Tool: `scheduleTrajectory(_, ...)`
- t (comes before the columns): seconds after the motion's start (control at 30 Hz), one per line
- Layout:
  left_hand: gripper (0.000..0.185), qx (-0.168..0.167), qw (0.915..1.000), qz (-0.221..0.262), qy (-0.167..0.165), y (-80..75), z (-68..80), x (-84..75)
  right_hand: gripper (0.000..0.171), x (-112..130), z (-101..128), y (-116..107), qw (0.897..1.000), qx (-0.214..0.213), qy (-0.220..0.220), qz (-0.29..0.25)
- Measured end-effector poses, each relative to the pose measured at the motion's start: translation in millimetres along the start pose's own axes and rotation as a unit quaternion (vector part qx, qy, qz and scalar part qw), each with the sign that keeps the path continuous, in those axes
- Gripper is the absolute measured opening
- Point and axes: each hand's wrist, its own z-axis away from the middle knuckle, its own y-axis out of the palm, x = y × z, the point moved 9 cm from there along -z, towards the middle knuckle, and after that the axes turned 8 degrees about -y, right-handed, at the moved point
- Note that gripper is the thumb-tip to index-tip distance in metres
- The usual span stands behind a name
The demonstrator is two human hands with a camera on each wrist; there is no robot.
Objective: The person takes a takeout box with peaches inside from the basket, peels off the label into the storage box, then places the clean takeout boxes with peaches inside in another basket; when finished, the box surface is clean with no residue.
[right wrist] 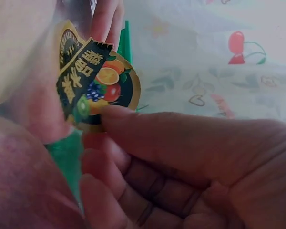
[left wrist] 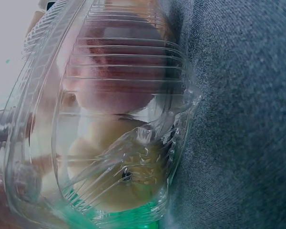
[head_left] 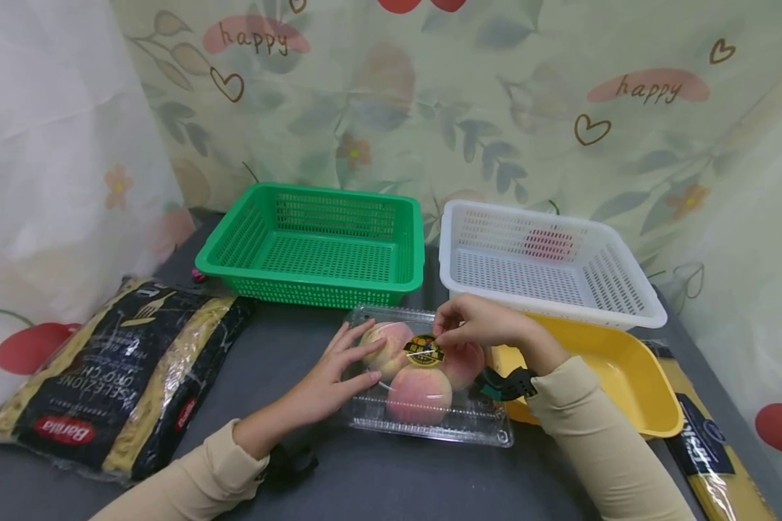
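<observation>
Grey felt table (head_left: 365,477); ribbed clear clamshell (head_left: 430,427), round peaches (head_left: 418,394).

Staged tabletop booth: floral "happy" curtain (head_left: 469,94) behind, grey cloth table (head_left: 365,477), plastic baskets (head_left: 313,246) beyond fingers, pasta bags (head_left: 117,369) alongside.

Green basket (head_left: 313,246), white basket (head_left: 547,264), yellow tray (head_left: 632,376) and pasta bag (head_left: 117,369) lie around.
</observation>
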Motion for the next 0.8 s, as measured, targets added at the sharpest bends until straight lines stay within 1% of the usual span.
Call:
scheduleTrajectory(0.1, 0.049, 0.001, 1.0000, 0.000, -0.002, -0.2, 0.7, 0.5, 0.008, 0.6, -0.4, 0.3, 1.000, -0.005, 0.001, -0.005)
scheduleTrajectory(0.43, 0.049, -0.001, 1.0000, 0.000, 0.003, -1.0, 0.8, -0.3, 0.009, -4.0, 1.6, -2.4, 0.998, -0.027, 0.011, -0.057)
scheduleTrajectory(0.67, 0.049, 0.005, 1.0000, 0.006, 0.001, -0.8, 1.9, -0.5, 0.010, -4.0, 2.9, -4.4, 0.998, -0.032, 0.013, -0.060)
scheduleTrajectory(0.8, 0.049, 0.007, 0.9999, 0.013, 0.009, -0.1, 1.7, -1.1, 0.009, -0.2, 3.9, -5.7, 0.998, -0.032, 0.006, -0.052)
